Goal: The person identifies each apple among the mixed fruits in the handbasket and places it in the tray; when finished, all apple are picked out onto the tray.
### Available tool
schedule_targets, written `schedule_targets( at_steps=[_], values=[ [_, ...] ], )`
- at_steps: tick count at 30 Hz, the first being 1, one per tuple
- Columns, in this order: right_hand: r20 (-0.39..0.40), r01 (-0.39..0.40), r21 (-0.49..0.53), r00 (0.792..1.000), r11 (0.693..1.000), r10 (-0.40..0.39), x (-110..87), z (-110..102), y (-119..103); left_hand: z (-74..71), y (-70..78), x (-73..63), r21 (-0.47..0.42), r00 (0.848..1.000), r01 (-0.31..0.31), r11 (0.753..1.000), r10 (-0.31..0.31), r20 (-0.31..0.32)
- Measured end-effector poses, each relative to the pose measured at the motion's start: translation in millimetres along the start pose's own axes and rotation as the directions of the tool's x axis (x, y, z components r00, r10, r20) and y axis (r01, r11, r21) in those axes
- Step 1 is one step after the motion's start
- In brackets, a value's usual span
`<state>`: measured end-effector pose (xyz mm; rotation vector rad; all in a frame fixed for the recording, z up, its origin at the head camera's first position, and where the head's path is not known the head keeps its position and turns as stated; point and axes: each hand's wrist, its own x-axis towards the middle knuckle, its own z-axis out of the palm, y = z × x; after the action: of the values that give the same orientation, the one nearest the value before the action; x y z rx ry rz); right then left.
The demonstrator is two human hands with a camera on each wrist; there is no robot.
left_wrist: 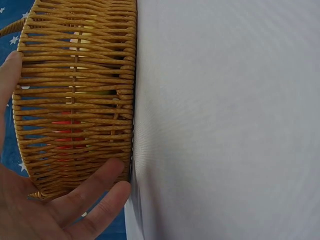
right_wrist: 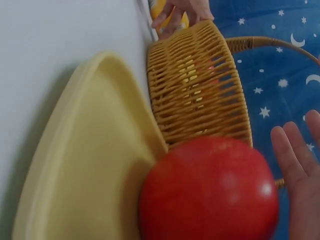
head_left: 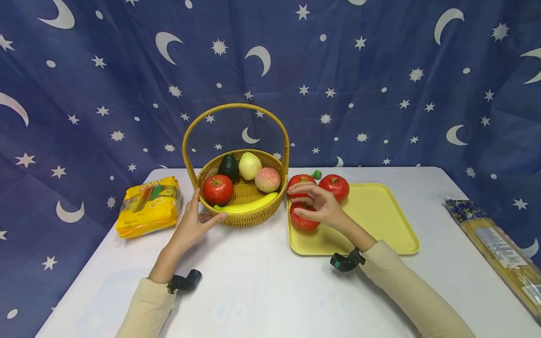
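A wicker basket (head_left: 253, 218) with a tall handle holds a red apple (head_left: 218, 188), a dark avocado (head_left: 228, 167), a pale pear (head_left: 250, 165), a peach (head_left: 267, 180) and a banana (head_left: 249, 205). My left hand (head_left: 195, 227) rests on the basket's left side, its thumb and fingers spread along the wicker wall (left_wrist: 75, 100). Over at the yellow tray (head_left: 372, 225), my right hand (head_left: 322, 206) hovers above the near red apple (head_left: 304, 220), fingers slightly bent and holding nothing. Two more red apples (head_left: 335, 187) sit behind it; the right wrist view shows one apple (right_wrist: 210, 190) large beside the fingers.
A yellow snack packet (head_left: 149, 206) lies left of the basket. Behind the apples is a small green piece (head_left: 316, 174). A long clear-wrapped package (head_left: 498, 249) lies along the table's right edge. A blue star-and-moon curtain (head_left: 296, 84) hangs behind the white table (head_left: 253, 286).
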<state>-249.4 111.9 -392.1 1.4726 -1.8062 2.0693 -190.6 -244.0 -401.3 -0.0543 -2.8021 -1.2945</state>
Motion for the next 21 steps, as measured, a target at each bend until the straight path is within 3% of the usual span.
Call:
schedule_targets(
  at_steps=[11,21],
  values=[
    [0.030,0.013,0.025,0.999,1.000,-0.014,18.9,24,7,0.6,-2.0,-0.9,-0.004,1.000,0.000,1.000,0.000,-0.005],
    [0.021,-0.056,0.055,0.998,0.997,0.055,31.6,52,17,0.4,-0.1,-1.1,-0.011,1.000,-0.003,1.000,0.003,-0.009]
  ],
)
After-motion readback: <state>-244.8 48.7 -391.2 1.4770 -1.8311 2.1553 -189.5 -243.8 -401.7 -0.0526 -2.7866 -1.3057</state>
